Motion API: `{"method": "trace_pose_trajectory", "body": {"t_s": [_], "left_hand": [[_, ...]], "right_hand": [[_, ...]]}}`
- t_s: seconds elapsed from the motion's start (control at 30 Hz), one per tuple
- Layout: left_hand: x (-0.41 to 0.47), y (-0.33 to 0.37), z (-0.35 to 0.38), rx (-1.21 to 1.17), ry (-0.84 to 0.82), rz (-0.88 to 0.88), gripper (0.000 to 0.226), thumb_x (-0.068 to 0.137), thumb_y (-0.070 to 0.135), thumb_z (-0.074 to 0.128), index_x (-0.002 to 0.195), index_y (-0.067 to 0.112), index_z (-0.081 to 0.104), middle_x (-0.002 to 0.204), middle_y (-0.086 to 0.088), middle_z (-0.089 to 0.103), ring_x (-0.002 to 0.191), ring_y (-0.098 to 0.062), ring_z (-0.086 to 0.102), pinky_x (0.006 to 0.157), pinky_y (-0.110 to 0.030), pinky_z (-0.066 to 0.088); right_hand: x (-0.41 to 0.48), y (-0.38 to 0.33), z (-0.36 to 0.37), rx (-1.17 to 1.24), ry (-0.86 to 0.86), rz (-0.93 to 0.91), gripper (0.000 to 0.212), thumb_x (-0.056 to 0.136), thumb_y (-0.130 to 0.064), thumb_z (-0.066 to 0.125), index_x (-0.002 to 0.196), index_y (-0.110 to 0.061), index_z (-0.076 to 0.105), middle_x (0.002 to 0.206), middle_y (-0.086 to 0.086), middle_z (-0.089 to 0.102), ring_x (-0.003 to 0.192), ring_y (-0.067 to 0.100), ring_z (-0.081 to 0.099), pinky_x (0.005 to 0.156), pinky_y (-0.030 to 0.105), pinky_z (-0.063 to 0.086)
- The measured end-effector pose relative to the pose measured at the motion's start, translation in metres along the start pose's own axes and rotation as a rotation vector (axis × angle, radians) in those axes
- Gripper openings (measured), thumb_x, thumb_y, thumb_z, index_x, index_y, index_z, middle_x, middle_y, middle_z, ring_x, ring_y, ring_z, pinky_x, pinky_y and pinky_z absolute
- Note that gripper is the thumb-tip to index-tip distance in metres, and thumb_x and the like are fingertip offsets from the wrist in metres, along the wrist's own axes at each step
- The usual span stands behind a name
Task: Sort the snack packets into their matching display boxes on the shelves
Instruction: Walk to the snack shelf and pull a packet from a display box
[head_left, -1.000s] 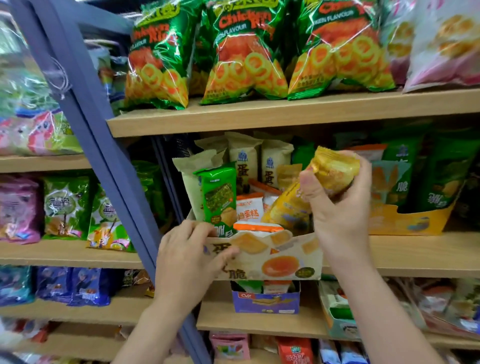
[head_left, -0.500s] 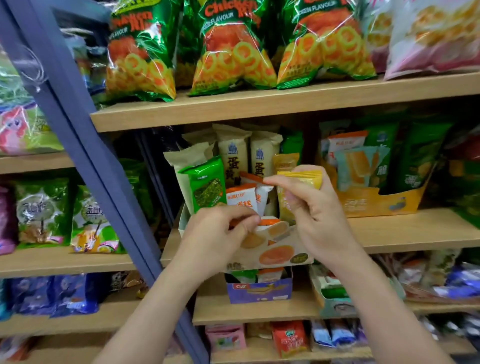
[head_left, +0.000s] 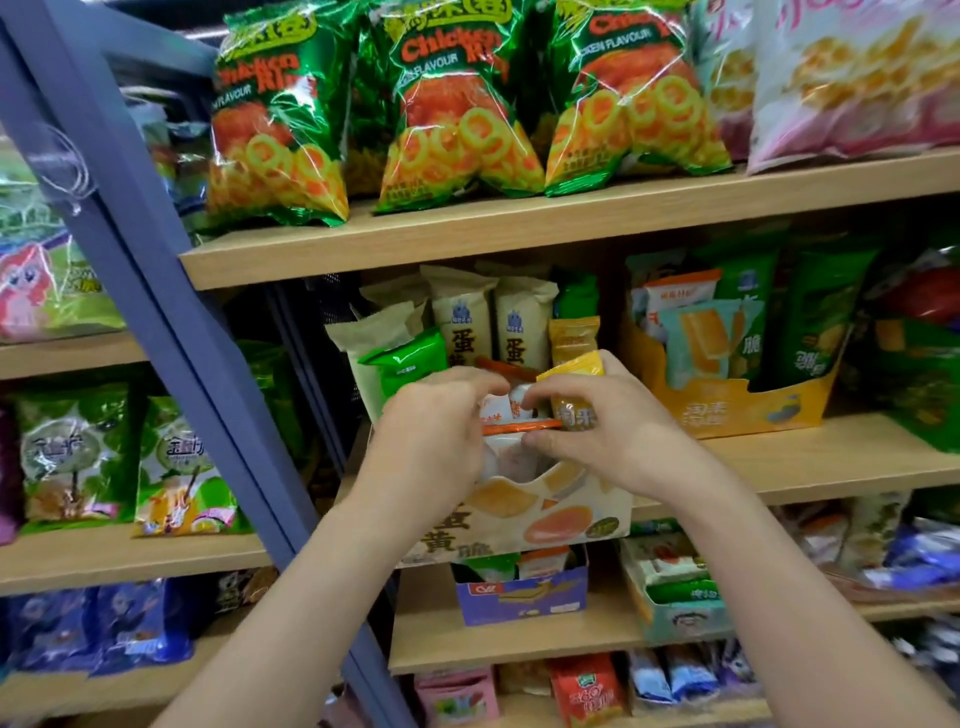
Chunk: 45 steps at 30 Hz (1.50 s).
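A cream display box (head_left: 545, 525) with egg pictures stands on the middle shelf, stuffed with mixed packets: beige ones (head_left: 462, 317), a green one (head_left: 410, 358) and a white-and-orange one (head_left: 506, 410). My right hand (head_left: 618, 431) holds a yellow packet (head_left: 571, 387) at the box's right side, and its thumb and fingers also pinch the white-and-orange packet. My left hand (head_left: 431, 441) reaches into the box from the left, fingers curled over the same white-and-orange packet. A yellow display box (head_left: 727, 410) with green and teal packets stands to the right.
Large green chicken-ring bags (head_left: 457, 104) fill the upper shelf. A blue slanted shelf post (head_left: 171, 332) runs down the left. Below sit a blue box (head_left: 519, 597) and a teal box (head_left: 680, 608) of snacks. Green bags (head_left: 182, 467) line the left shelf.
My right hand has come down with the yellow packet into the cream box. Both hands have closed together over the white-and-orange packet at the box's front.
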<state>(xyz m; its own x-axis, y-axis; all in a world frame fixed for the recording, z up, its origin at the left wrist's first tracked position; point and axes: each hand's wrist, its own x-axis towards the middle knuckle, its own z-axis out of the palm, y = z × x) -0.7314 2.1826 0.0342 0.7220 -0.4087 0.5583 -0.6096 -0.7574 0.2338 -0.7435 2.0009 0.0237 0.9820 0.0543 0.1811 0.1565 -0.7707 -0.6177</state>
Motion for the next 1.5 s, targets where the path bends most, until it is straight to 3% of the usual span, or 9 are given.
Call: {"method": "trace_pose_trajectory", "body": {"t_s": [0.13,0.3,0.5,0.73,0.87,1.0,1.17,1.33,1.5], "left_hand": [[0.034,0.000,0.002,0.531,-0.346,0.035,0.033,0.091,0.011,0.052,0.123,0.019,0.054,0.121,-0.001,0.060,0.114,-0.024,0.051,0.088,-0.034,0.042],[0.043,0.009,0.005,0.600,-0.495,0.031,0.055,0.100,0.057,0.023,0.135,0.019,0.041,0.125,-0.007,0.059,0.117,-0.030,0.051,0.092,-0.041,0.035],[0.058,0.012,0.009,0.640,-0.545,0.063,0.071,0.080,0.061,0.065,0.130,0.018,0.040,0.114,-0.007,0.062,0.106,-0.030,0.057,0.082,-0.038,0.044],[0.053,0.006,0.002,0.661,-0.592,0.103,0.069,0.077,0.061,0.068,0.130,0.023,0.047,0.118,-0.003,0.052,0.112,-0.026,0.048,0.084,-0.033,0.040],[0.044,0.002,0.001,0.643,-0.451,0.107,0.071,0.086,0.040,0.068,0.146,0.031,0.030,0.115,-0.005,0.065,0.103,-0.031,0.062,0.073,-0.035,0.049],[0.035,-0.008,-0.005,0.394,-0.329,0.013,0.055,0.081,0.042,0.072,0.132,0.043,0.051,0.113,0.007,0.068,0.106,-0.021,0.061,0.076,-0.030,0.046],[0.021,-0.016,-0.018,0.054,-0.020,0.052,0.038,0.075,0.008,0.076,0.108,0.025,0.072,0.099,0.011,0.069,0.098,-0.016,0.063,0.083,-0.033,0.051],[0.014,-0.009,-0.061,-0.100,0.303,0.233,0.037,0.075,-0.006,0.068,0.108,0.011,0.070,0.108,0.001,0.067,0.104,-0.016,0.061,0.089,-0.034,0.051],[-0.017,-0.002,-0.085,-0.364,0.561,0.256,0.044,0.079,-0.019,0.068,0.110,0.011,0.061,0.110,-0.009,0.063,0.107,-0.024,0.061,0.086,-0.027,0.051]], "right_hand": [[0.005,0.012,-0.001,-0.071,0.160,-0.045,0.037,0.092,-0.030,0.066,0.125,-0.045,0.058,0.136,-0.004,0.030,0.110,0.022,0.054,0.094,0.036,0.050],[0.004,0.031,0.010,0.020,0.441,-0.124,0.059,0.093,-0.013,0.064,0.142,-0.038,0.043,0.137,-0.001,0.034,0.093,0.010,0.047,0.081,0.021,0.041],[0.008,0.045,0.020,0.026,0.612,-0.104,0.038,0.093,-0.014,0.065,0.130,-0.020,0.061,0.133,0.003,0.057,0.128,0.021,0.047,0.106,0.040,0.042],[-0.024,0.046,0.035,0.592,0.150,-0.062,0.082,0.078,-0.069,0.062,0.145,-0.062,0.016,0.162,-0.024,0.000,0.149,0.000,0.002,0.117,0.038,0.020],[-0.030,0.056,0.032,0.518,0.003,-0.085,0.106,0.062,-0.056,0.082,0.143,-0.066,0.015,0.162,-0.024,0.004,0.149,-0.001,0.003,0.121,0.039,0.017],[-0.025,0.054,0.039,0.446,0.150,-0.050,0.099,0.058,-0.053,0.082,0.142,-0.059,0.030,0.160,-0.020,0.020,0.147,0.002,0.018,0.120,0.039,0.026],[-0.012,0.046,0.059,0.462,0.238,-0.057,0.090,0.056,-0.060,0.077,0.138,-0.055,0.039,0.158,-0.017,0.028,0.144,0.004,0.026,0.117,0.040,0.033],[0.005,0.041,0.067,0.408,0.308,-0.077,0.081,0.069,-0.047,0.082,0.133,-0.054,0.034,0.144,-0.014,0.037,0.126,0.000,0.037,0.100,0.020,0.037],[0.014,0.042,0.062,0.342,0.233,0.017,0.090,0.068,-0.050,0.082,0.143,-0.044,0.033,0.145,-0.008,0.034,0.129,0.009,0.039,0.106,0.033,0.042]]}}
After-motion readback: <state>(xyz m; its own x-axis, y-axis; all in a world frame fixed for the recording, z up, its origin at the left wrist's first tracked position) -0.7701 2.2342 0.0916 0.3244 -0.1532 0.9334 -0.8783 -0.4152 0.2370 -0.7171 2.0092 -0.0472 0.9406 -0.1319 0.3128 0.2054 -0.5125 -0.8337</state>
